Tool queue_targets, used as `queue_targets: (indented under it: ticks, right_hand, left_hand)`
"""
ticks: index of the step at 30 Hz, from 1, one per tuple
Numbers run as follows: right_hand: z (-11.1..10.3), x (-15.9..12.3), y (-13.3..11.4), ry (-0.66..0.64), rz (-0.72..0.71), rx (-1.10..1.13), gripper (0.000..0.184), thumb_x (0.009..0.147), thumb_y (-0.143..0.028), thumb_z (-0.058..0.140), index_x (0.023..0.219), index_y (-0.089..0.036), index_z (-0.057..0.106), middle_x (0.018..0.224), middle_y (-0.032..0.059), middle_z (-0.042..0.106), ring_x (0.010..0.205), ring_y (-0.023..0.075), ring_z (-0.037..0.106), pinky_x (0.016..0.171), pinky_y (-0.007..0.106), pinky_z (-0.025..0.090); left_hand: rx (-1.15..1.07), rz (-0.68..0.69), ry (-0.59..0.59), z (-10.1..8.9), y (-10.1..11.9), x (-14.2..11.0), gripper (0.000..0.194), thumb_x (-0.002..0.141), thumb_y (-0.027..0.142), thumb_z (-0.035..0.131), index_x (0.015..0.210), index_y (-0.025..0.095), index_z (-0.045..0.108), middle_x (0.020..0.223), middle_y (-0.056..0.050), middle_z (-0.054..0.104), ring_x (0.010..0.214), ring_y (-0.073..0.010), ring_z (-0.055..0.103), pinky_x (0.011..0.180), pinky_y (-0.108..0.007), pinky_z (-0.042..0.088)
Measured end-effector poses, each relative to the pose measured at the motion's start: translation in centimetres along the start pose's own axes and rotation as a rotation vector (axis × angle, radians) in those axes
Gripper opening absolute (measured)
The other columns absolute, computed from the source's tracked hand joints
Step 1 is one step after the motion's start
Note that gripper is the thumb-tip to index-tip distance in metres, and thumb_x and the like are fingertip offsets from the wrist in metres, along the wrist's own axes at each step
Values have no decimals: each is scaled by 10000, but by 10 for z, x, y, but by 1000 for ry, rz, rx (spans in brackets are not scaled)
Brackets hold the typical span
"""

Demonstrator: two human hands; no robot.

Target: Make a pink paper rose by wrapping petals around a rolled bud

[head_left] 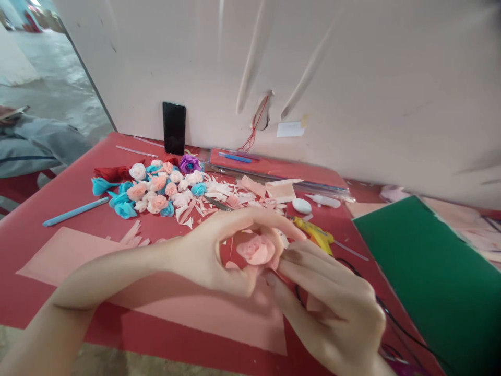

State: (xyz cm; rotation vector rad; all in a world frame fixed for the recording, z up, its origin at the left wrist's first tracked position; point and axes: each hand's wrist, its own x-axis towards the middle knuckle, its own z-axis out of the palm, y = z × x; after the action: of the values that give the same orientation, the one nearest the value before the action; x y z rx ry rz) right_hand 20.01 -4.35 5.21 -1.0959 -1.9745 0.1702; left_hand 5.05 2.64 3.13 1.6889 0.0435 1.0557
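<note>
A pink paper flower (256, 249) with rolled, overlapping petals is held between my two hands over the red table. My left hand (219, 253) curves around it in a C shape, its thumb and fingertips at the flower's right and lower edge. At the flower's base, the thumb and fingers of my right hand (329, 297) pinch the paper. Beneath my hands lies a large pink paper sheet (203, 308). Just beyond my left hand are scissors (217, 203), partly covered, among pink paper scraps (246, 196). Beside my right fingers sits a yellow glue gun (315, 234).
Finished paper flowers (156, 190) in pink, white, blue and purple are heaped at the left. A blue tube (74, 211) lies near them. A phone (174, 128) leans on the white panel (332, 68). To the right are a green board (438, 266) and a black cable (403, 318).
</note>
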Motion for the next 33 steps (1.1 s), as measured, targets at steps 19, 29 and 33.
queue_targets:
  ticks: [19, 29, 33]
  right_hand:
    - [-1, 3, 13, -150, 218, 277, 169, 783, -94, 563, 673, -197, 640, 565, -23, 587, 586, 132, 587, 531, 229, 444]
    - [-2, 5, 26, -336, 491, 598, 252, 816, -235, 561, 581, -171, 626, 528, -18, 563, 520, 101, 521, 510, 209, 414]
    - [-3, 7, 20, -303, 395, 413, 289, 841, -218, 515, 563, -169, 576, 512, -28, 559, 488, 83, 516, 471, 188, 401]
  left_hand:
    - [326, 120, -250, -21, 1, 6, 461, 610, -44, 468, 983, 201, 585, 707, 1, 583, 653, -102, 529, 650, -200, 481]
    - [377, 115, -164, -20, -5, 1, 400, 644, -18, 514, 951, 229, 585, 726, 18, 567, 652, -90, 540, 637, -183, 477]
    - [386, 21, -124, -19, -2, 1, 406, 626, -25, 516, 940, 222, 589, 748, 22, 565, 663, -79, 524, 567, -154, 432]
